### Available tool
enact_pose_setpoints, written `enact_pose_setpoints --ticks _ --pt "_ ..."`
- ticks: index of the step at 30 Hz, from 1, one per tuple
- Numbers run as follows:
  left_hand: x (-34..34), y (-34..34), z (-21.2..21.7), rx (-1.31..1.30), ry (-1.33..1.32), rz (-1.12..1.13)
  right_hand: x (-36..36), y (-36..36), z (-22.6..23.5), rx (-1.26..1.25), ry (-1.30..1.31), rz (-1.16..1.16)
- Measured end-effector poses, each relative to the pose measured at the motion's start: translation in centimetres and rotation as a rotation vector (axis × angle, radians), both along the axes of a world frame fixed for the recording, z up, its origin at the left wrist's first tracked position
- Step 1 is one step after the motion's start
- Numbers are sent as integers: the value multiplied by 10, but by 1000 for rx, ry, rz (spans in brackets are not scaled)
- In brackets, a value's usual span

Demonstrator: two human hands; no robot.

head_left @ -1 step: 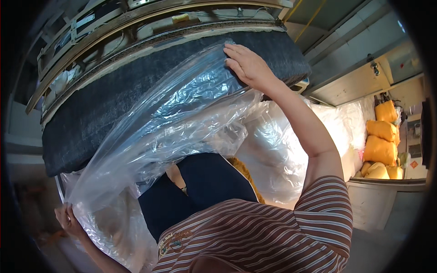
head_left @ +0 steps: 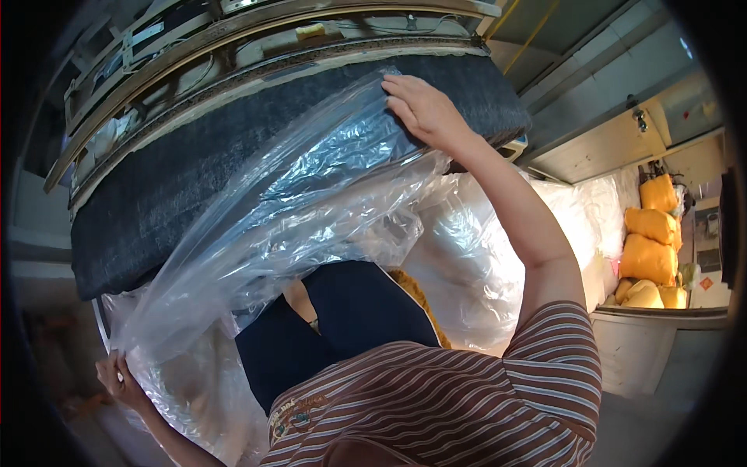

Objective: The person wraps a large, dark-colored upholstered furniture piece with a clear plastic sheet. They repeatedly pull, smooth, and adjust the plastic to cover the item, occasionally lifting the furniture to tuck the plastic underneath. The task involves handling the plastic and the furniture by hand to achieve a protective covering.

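— Any writing in view?
— Light lettering with a small emblem (head_left: 296, 414) on the chest of the striped brown shirt (head_left: 443, 389). On the wall at far right there's a red diamond-shaped patch (head_left: 706, 283), too small to make out.
— And the clear plastic film (head_left: 327, 171), what does it look like?
— Thin, see-through and crinkled, with bluish-white glints along its folds and a milky look where it bunches.
— Where is it?
— Slantwise between the hands, its upper part over the dark cloth-covered worktable (head_left: 156, 206), its lower folds hanging in front, by the navy shorts (head_left: 358, 307).
— How do the fingers sit?
— The left hand (head_left: 117, 377) has its fingers curled, pinching the film's lower-left end. The right hand (head_left: 426, 115) lies at the upper end, fingers stretched out, thumb apart; I can't tell whether it grips or merely presses.
— Anything beside it?
— More crumpled plastic (head_left: 475, 249), right of the shorts.
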State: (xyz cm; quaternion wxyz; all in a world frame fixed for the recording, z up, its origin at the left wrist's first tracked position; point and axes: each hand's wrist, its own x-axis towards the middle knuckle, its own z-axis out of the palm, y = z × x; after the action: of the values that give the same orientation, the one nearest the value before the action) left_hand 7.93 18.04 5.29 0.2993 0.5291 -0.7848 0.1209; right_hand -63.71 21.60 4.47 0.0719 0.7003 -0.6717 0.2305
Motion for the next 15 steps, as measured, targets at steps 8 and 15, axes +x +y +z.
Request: enact_pose_setpoints --ticks 8,15 --pt "-5 93 -66 148 123 84 -34 -62 -14 -76 -264 -126" --pt "-29 35 -46 454 903 460 -54 -80 15 102 -797 20"
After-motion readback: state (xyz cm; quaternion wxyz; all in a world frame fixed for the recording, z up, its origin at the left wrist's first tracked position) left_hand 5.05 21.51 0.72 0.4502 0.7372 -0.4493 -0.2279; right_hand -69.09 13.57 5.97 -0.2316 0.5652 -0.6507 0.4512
